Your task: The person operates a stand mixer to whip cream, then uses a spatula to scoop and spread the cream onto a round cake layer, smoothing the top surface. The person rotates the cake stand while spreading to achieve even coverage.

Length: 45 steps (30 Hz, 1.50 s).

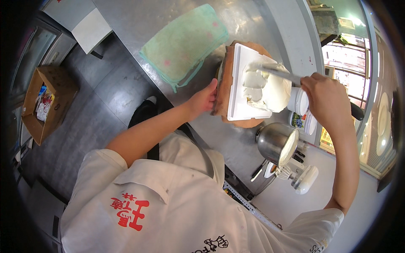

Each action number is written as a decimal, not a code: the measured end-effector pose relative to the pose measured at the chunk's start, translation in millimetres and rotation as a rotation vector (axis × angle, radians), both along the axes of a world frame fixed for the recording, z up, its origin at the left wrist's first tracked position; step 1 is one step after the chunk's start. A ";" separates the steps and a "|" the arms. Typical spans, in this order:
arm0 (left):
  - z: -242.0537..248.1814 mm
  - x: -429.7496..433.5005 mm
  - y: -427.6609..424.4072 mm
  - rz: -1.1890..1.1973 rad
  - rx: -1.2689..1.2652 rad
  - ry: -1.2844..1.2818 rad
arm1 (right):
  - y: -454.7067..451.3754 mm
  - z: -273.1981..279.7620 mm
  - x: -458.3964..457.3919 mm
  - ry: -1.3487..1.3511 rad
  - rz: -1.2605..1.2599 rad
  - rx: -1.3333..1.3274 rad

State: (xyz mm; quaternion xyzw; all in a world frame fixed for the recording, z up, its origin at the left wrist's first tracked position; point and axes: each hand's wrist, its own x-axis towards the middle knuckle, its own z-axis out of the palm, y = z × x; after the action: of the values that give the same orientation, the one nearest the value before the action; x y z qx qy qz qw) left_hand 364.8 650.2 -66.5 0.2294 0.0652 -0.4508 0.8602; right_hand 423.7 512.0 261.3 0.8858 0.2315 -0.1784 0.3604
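My right hand (327, 98) grips a palette knife, its metal blade (283, 74) lying across white cream (278, 91). The cream is spread in an uneven mound that hides whatever is beneath it. Under it is a square white board (237, 104), set on a brown stand (224, 85). A black handle end (357, 112) shows past my right wrist. My left hand (204, 99) is at the near side of the stand, thumb raised and fingers against its edge; part of the fingers is hard to make out.
A green towel (186, 41) lies on the metal table (126, 19). White tubs (299, 101) stand beyond the cream. Nearer are a steel mixing bowl (273, 142) with cream, a whisk (283, 172) and a white mixer (305, 180). A cardboard box (60, 91) sits on the floor.
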 end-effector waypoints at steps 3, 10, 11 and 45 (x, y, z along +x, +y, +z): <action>0.2 -10.2 -5.3 0.029 0.016 0.008 | -0.8 -7.5 3.8 0.037 0.122 -0.037; -2.5 12.0 -2.2 0.088 0.109 -0.052 | 3.3 -8.3 -20.4 0.055 0.187 -0.047; -4.0 21.2 -0.3 0.101 0.132 -0.050 | 3.8 -8.3 -24.4 0.107 0.213 -0.095; -1.0 -12.4 -10.4 -0.070 0.071 -0.025 | 17.6 -3.7 13.6 -0.057 -0.059 0.099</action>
State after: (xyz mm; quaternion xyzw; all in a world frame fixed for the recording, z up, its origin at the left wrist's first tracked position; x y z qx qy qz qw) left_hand 352.4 639.8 -67.6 0.2675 0.0626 -0.4749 0.8361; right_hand 437.4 529.6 257.5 0.9138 0.2033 -0.1521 0.3171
